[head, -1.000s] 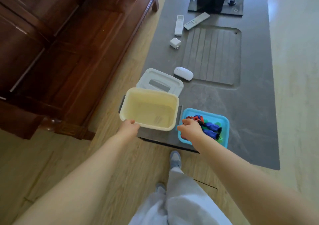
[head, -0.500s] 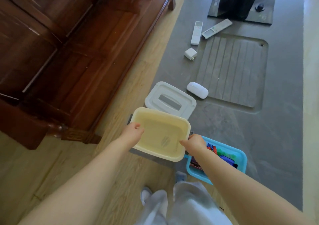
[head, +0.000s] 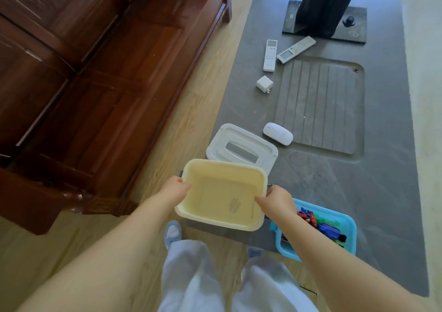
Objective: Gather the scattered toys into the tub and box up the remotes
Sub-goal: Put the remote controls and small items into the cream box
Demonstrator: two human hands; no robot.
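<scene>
A wooden cabinet (head: pixel 95 77) is standing at the far left. The left hand (head: pixel 175 188) is gripping the box (head: pixel 221 193) by its nine o'clock rim, fingers curled over the edge. The right hand (head: pixel 278 201) is gripping the three o'clock rim the same way. At the box's twelve o'clock, its lid (head: pixel 241 150) is lying on the tabletop (head: pixel 373 192). A mouse (head: pixel 278 133), charger (head: pixel 264 83) and two remotes (head: pixel 270 55) (head: pixel 296 49) are lying toward one o'clock. At four o'clock, the blue tub (head: pixel 344 223) is holding toys (head: pixel 318 225).
</scene>
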